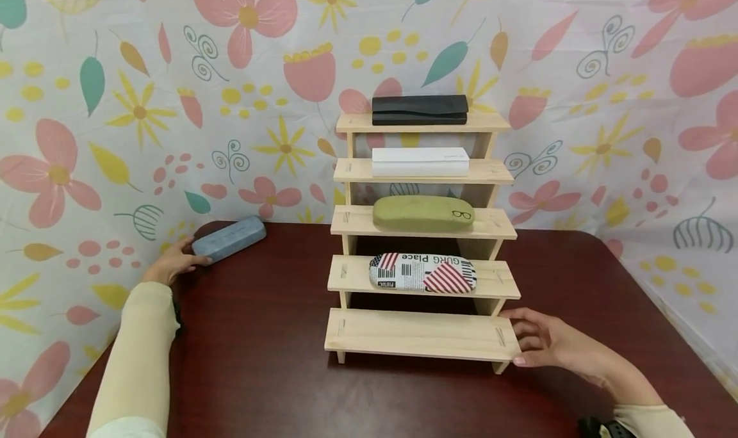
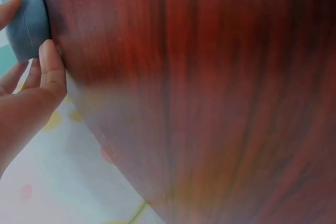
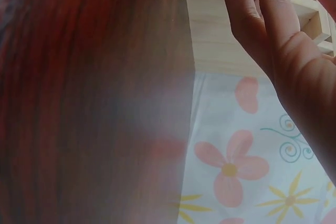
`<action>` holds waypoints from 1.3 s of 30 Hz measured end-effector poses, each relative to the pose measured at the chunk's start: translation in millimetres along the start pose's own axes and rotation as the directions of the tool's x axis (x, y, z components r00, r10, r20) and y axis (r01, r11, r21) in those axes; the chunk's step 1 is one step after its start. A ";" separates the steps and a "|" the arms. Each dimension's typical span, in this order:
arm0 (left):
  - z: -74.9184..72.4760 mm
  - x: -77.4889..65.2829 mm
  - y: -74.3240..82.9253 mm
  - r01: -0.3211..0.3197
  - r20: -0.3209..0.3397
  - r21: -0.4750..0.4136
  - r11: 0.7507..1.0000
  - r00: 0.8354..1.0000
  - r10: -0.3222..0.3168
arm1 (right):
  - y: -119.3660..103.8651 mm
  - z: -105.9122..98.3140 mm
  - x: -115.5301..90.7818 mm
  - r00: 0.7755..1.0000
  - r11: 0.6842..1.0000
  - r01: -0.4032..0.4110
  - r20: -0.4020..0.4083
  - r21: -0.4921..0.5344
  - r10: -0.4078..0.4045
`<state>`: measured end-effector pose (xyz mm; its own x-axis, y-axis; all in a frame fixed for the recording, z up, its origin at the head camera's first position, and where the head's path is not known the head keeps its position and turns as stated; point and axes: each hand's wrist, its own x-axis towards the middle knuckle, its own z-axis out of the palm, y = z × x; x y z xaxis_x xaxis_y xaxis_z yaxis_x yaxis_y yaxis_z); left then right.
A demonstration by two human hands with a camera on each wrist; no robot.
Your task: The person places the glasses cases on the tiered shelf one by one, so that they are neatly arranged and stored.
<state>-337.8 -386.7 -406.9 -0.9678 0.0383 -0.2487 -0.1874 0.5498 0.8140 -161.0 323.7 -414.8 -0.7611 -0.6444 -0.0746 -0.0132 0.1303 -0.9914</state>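
Observation:
At the far left of the table, my left hand (image 1: 169, 260) holds the near end of a blue-grey glasses case (image 1: 230, 238). The left wrist view shows the thumb on one side of that case (image 2: 30, 17) and fingertips on the other. My right hand (image 1: 553, 342) grips the right end of the lowest step of a wooden stepped stand (image 1: 415, 335), thumb at the front corner and fingers behind. On the steps above lie a newsprint-patterned glasses case (image 1: 423, 273), a green case (image 1: 423, 214), a white case (image 1: 419, 162) and a black case (image 1: 419, 111).
Under the stand is a dark red-brown table (image 1: 259, 361) with rounded far corners. A flower-printed cloth (image 1: 277, 137) hangs behind it and along both sides, close to the left hand. The stand's lowest step holds no case.

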 end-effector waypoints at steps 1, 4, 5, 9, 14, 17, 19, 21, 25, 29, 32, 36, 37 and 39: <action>1.0 0.3 0.8 0.002 -0.001 0.006 1.000 1.000 -0.002 | -0.2 0.0 -0.5 1.000 1.000 0.000 -0.002 -0.002 0.000; 2.8 0.1 -0.1 0.008 -0.016 0.023 1.000 1.000 -0.008 | -0.9 0.1 -1.2 1.000 1.000 -0.010 -0.010 -0.012 0.010; 3.1 -0.3 -1.4 0.006 -0.024 0.021 1.000 1.000 -0.006 | -1.1 0.2 -1.1 1.000 1.000 -0.016 -0.012 -0.017 0.016; 4.4 -2.4 -6.6 -0.037 -0.055 0.002 0.999 0.998 0.037 | -2.9 0.7 -0.2 0.999 0.998 -0.047 -0.025 -0.034 0.046; 3.2 -8.2 -7.4 -0.096 -0.086 -0.052 0.994 0.992 0.091 | -4.3 1.6 1.0 0.998 0.997 -0.059 -0.028 -0.050 0.057; 1.5 -12.0 -4.9 -0.107 -0.071 -0.110 0.988 0.992 0.100 | -5.1 2.1 1.3 0.998 0.997 -0.061 -0.025 -0.049 0.060; 1.2 -14.3 -2.0 -0.110 -0.052 -0.128 0.986 0.993 0.104 | -5.5 2.5 1.3 0.998 0.997 -0.065 -0.024 -0.044 0.064; 1.6 -16.3 1.0 -0.115 -0.041 -0.115 0.987 0.993 0.111 | -5.6 2.6 1.0 0.997 0.997 -0.069 -0.025 -0.037 0.068; 3.2 -20.1 5.6 -0.139 -0.037 -0.129 0.982 0.990 0.136 | -4.3 2.7 -0.2 0.998 0.998 -0.061 -0.031 -0.031 0.060; 0.9 -29.2 5.3 -0.175 -0.030 -0.116 0.978 0.985 0.172 | -1.9 3.2 -0.2 0.999 0.999 -0.041 -0.026 -0.011 0.041; -1.3 -39.4 3.8 -0.201 -0.027 -0.066 0.977 0.979 0.200 | -1.4 3.9 0.3 1.000 1.000 -0.022 -0.018 0.013 0.022; -1.4 -53.3 3.9 -0.234 -0.040 -0.056 0.971 0.972 0.232 | -3.2 3.9 0.4 1.000 1.000 -0.013 -0.015 0.023 0.013; -1.0 -56.9 4.7 -0.242 -0.042 -0.059 0.968 0.970 0.240 | -3.7 3.8 0.1 1.000 1.000 -0.012 -0.014 0.020 0.012; 0.4 -64.4 7.2 -0.260 -0.044 -0.065 0.963 0.965 0.257 | -4.5 3.4 -1.0 0.999 0.999 -0.036 -0.021 0.011 0.036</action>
<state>-276.8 -384.8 -385.2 -0.9898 0.1419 -0.0076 0.0599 0.4655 0.8830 -158.0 321.2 -410.7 -0.7744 -0.6234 -0.1081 0.0210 0.1454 -0.9892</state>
